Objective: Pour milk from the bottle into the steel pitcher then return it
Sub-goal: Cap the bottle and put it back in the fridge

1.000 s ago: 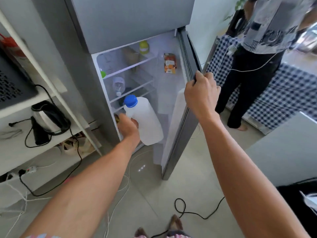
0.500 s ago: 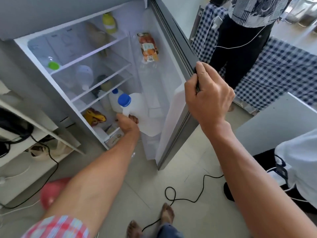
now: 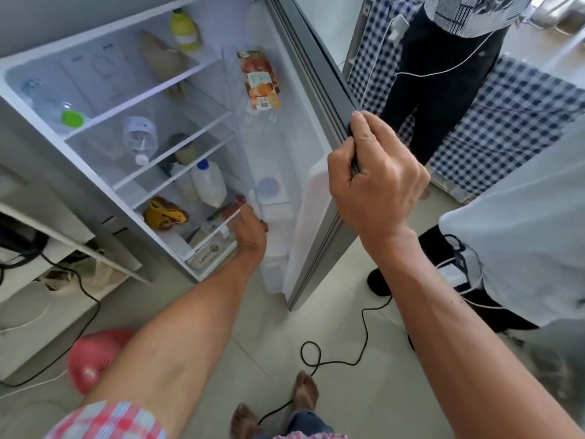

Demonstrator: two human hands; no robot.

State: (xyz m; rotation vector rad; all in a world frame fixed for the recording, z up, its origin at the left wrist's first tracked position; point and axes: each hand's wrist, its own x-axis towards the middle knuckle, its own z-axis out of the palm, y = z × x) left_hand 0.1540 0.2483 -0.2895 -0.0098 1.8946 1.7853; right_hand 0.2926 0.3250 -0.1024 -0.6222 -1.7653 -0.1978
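Your left hand (image 3: 251, 231) reaches low into the fridge door (image 3: 316, 198), fingers hidden, so I cannot tell their hold. The milk bottle (image 3: 270, 198) sits there. Your right hand (image 3: 373, 179) grips the door edge. Pull out too fast and the bottle may tip.

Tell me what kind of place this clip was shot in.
Most likely a home kitchen or pantry corner. An open fridge holds a milk bottle and a juice carton; white shelving stands beside it, and a checked cloth covers a table behind.
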